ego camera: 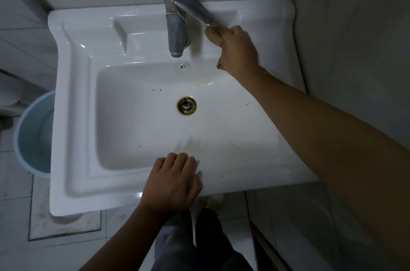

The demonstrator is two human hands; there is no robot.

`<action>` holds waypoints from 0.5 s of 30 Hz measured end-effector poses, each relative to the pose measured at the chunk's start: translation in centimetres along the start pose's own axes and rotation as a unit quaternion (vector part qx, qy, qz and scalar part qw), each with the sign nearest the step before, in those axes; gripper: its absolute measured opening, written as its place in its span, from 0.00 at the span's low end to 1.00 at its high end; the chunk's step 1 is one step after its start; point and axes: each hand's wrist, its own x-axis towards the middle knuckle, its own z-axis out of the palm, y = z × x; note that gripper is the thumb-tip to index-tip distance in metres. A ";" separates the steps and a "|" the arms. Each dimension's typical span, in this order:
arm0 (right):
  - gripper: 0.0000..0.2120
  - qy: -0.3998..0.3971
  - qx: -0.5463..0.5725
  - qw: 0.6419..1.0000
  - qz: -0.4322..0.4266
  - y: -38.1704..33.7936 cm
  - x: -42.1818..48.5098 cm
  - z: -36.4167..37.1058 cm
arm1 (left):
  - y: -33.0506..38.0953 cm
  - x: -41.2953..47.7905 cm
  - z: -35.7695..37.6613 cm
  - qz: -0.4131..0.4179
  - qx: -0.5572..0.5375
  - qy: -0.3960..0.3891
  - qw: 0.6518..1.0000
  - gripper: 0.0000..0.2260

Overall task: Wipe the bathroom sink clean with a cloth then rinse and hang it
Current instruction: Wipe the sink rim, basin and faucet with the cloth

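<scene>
- A white sink (73, 115) stood against grey tiled walls, its rust-ringed drain (186, 105) in front of the faucet (176, 26). A blue bucket (33, 135) sat well left of the faucet.
- The right hand (238, 51) reached out and gripped a brownish cloth (214, 34) just right of the faucet.
- The left hand (173, 184) rested on the sink's front rim, opposite the faucet, with fingers loosely bent and holding nothing.

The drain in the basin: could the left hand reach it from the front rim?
Probably yes. The left hand rests on the front rim of the sink, and the drain lies just ahead with only bare porcelain between. The right hand, gripping the cloth, is away by the faucet.
</scene>
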 end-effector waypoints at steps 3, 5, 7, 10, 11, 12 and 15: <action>0.32 -0.013 -0.006 1.000 -0.018 2.0 -2.3 0.2 | 0.0 0.0 -0.1 -0.001 0.001 0.000 1.000 0.15; 0.32 -0.008 0.008 0.999 -0.032 4.2 -4.3 0.1 | 0.0 0.0 -0.1 -0.002 0.004 0.001 1.000 0.14; 0.26 0.000 0.002 0.999 -0.041 6.4 -6.2 -0.3 | 0.0 0.0 -0.2 -0.001 0.006 0.004 1.000 0.15; 0.22 -0.001 -0.015 0.998 -0.064 7.4 -7.8 -1.1 | 0.0 0.0 -0.2 0.000 0.006 0.010 1.000 0.15; 0.22 0.012 -0.012 0.997 -0.075 7.1 -7.6 -1.1 | 0.1 0.0 -0.2 0.000 0.007 0.011 1.000 0.15; 0.23 0.026 -0.003 0.996 -0.085 6.5 -7.0 -1.2 | 0.1 0.0 -0.2 0.000 0.008 0.012 1.000 0.15; 0.22 0.041 0.009 0.995 -0.094 3.9 -3.9 -0.8 | 0.1 0.0 -0.2 0.003 0.010 0.010 1.000 0.15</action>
